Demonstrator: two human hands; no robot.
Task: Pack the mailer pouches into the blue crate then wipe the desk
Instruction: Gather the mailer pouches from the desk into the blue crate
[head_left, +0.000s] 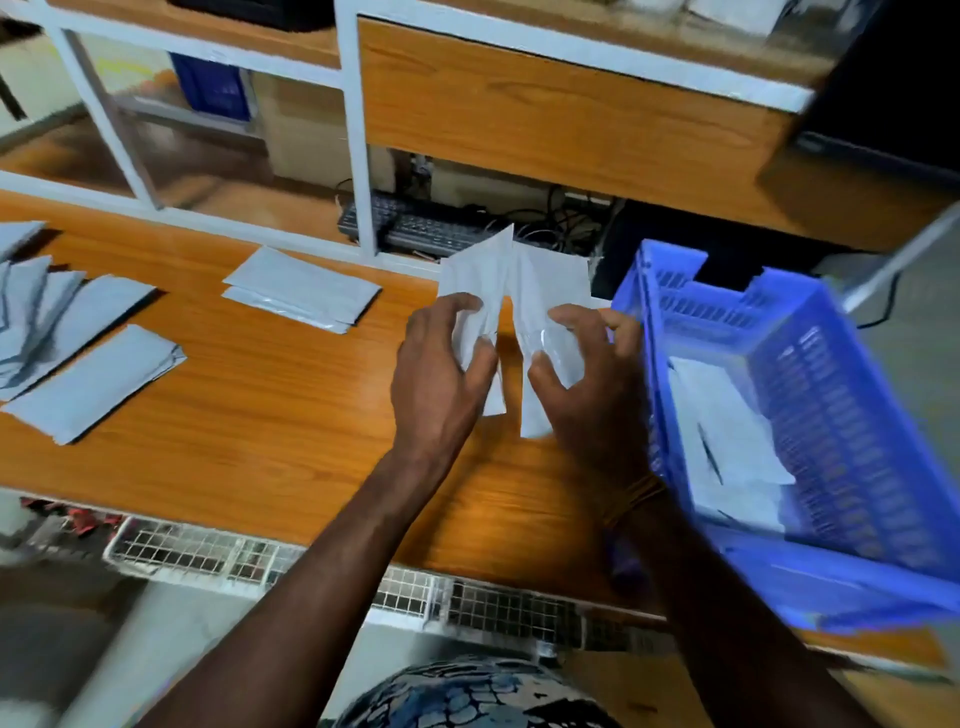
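Note:
Above the middle of the wooden desk my left hand grips one white mailer pouch, and my right hand grips a second white pouch beside it. Both pouches stand upright and fan apart at the top. The blue crate sits at the desk's right end, just right of my right hand, with white pouches lying in its bottom. More grey pouches lie flat on the desk: a pair at the back centre, one at the left, and a fanned pile at the far left.
A white-framed wooden shelf overhangs the back of the desk. A black keyboard and cables lie under it. Another blue bin stands behind the frame at upper left. A white wire tray hangs under the desk's front edge.

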